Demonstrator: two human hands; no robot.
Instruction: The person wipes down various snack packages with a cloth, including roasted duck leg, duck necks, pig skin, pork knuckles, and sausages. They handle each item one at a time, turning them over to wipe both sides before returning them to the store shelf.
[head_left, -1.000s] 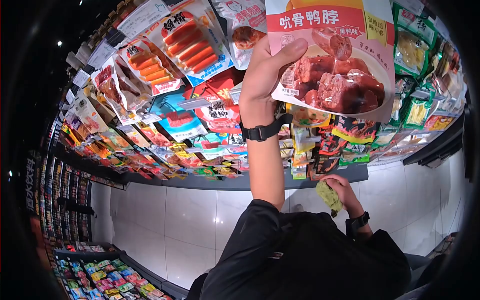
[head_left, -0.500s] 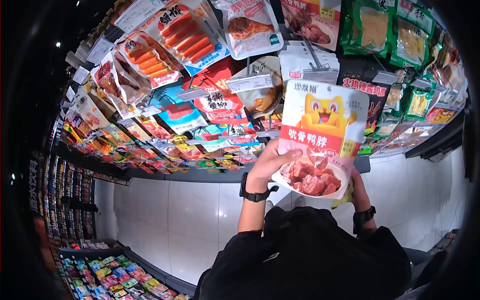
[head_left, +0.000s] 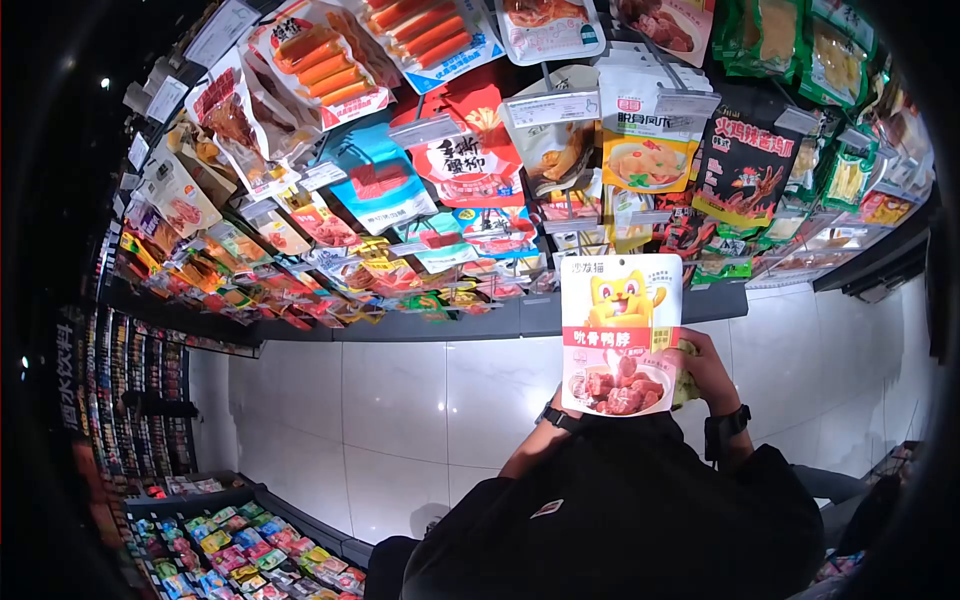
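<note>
A white and red duck neck snack pouch [head_left: 620,335] with a yellow cartoon cat faces me upright, in front of my chest. My left hand [head_left: 558,402] is at its lower left corner and grips it from behind, with the fingers hidden by the pouch. On the right edge of the pouch, my right hand [head_left: 706,372] is closed around a crumpled green package [head_left: 687,385]. Its fingertips overlap the pouch's edge in this view. Both wrists carry black straps.
Ahead stands a tilted shelf of hanging snack pouches, among them a red crab stick pouch [head_left: 465,145], a black chicken feet pouch [head_left: 745,160] and green packs [head_left: 835,60]. Price tags [head_left: 555,108] jut out. A snack bin [head_left: 250,545] sits lower left on the tiled floor [head_left: 390,420].
The duck neck pouch has moved down towards my body and away from the shelf. My left hand has slipped mostly out of sight behind it, and more of my right hand shows.
</note>
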